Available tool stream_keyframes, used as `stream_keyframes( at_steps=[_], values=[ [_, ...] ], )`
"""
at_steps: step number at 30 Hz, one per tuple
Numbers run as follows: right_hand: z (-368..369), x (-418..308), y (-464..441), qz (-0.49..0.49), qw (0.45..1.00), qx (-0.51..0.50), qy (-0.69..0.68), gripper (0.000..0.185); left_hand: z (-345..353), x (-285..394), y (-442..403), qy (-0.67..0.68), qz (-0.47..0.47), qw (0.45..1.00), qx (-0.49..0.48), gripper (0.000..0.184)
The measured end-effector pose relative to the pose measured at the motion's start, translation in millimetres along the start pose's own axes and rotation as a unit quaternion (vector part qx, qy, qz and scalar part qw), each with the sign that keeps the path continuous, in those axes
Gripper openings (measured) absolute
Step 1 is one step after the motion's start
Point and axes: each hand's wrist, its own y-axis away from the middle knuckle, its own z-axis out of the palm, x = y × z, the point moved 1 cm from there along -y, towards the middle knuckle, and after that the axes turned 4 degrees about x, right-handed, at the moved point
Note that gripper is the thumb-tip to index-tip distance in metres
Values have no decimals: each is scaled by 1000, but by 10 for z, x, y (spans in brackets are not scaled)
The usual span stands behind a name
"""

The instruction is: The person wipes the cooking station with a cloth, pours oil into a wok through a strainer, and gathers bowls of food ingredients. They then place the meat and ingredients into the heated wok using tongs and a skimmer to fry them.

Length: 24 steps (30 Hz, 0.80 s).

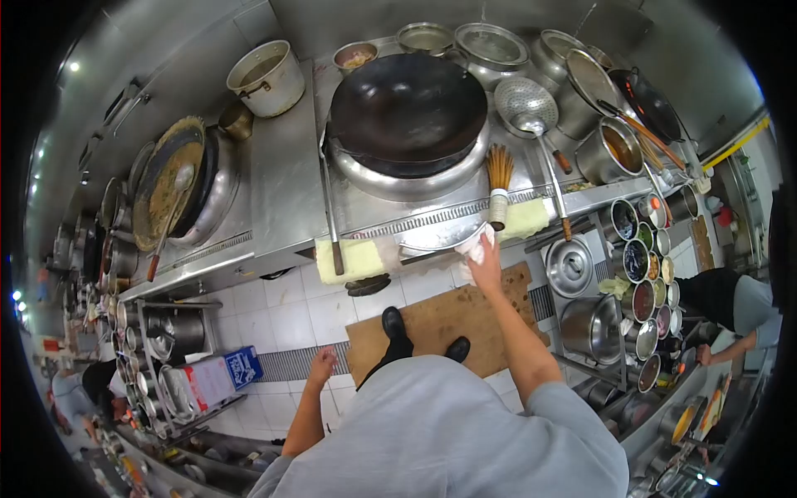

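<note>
Before me the steel stove (282,170) spans the upper part of the frame. At its upper middle sits a ring (398,187) with a wok (407,108) in it; just right, a brush (499,170) rests by the front edge. A pot (267,80) stands upper left. Yellow towels (355,259) drape the front edge. Lower down, the white-tiled floor (307,314) carries the brown board (432,322) under my shoes (393,322).

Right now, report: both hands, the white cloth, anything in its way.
Right hand gripping white cloth at stove's front edge. Left hand out to the side, apparently empty. Brush close by cloth, possibly in the way.
</note>
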Motion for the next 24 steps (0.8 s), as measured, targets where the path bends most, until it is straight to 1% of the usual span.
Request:
stream_keyframes(
  at_steps=[1, 2, 3, 5, 6, 7, 8, 9, 10, 11, 13, 14, 15, 17, 18, 19, 20, 21, 23, 24],
  values=[
    [-30, -56, 75, -7, 992, 26, 123, 78, 58, 16, 141, 7, -7, 1000, 5, 34],
    [-50, -127, 141, -16, 968, 51, 244, 80, 101, 41, 297, 13, -15, 1000, 4, 32],
    [772, -461, -136, -17, 977, 53, 204, 80, -569, 329, -99, -8, -1, 999, 37, 32],
    [884, -691, -98, -13, 957, 34, 286, 77, -557, 235, -88, 33, -28, 997, 63, 33],
    [1054, -506, 28, -149, 921, 44, 357, 77, -540, 17, -85, 30, -47, 997, 58, 31],
    [1267, -446, 129, -134, 925, -1, 356, 77, -528, -192, -117, 31, -50, 997, 51, 31],
    [1465, -493, 209, -120, 927, -42, 352, 78, -517, -388, -170, 22, -115, 992, 37, 30],
    [1487, -761, 341, -137, 932, -98, 320, 75, -512, -499, -199, 11, -178, 984, 23, 28],
    [1404, -1042, 463, -155, 933, -153, 287, 73, -487, -523, -213, -9, -216, 976, -6, 27],
    [1334, -1108, 516, -154, 932, -148, 292, 73, -467, -522, -236, -9, -211, 977, -13, 27],
    [1225, -1184, 554, -155, 959, -165, 170, 59, -419, -414, -320, -60, -189, 977, -80, 28],
    [1111, -1120, 540, -181, 958, -168, 147, 51, -387, -317, -402, -79, -161, 979, -96, 26],
    [963, -1060, 541, -179, 958, -161, 153, 51, -378, -292, -544, -81, -156, 979, -104, 26],
    [614, -917, 516, -74, 959, -246, 120, 48, -303, -284, -851, -18, -84, 991, -101, 24],
    [417, -806, 439, 22, 969, -246, 22, 47, -303, -154, -912, -8, -8, 995, -94, 27],
    [276, -720, 358, 118, 960, -243, -79, 47, -318, -41, -1011, 13, 0, 996, -86, 30],
    [83, -934, 256, 195, 946, -201, -165, 47, -338, 73, -1098, 33, 7, 996, -76, 32],
    [-130, -1289, 110, 269, 917, -156, -249, 47, -354, 169, -1137, 67, 14, 996, -60, 35],
    [-299, -1600, -280, 297, 911, -81, -274, 46, -396, 410, -1086, 83, 8, 996, -10, 34],
    [-288, -1624, -501, 245, 926, -90, -272, 46, -424, 409, -1039, 84, 5, 996, -6, 34]
  ],
)
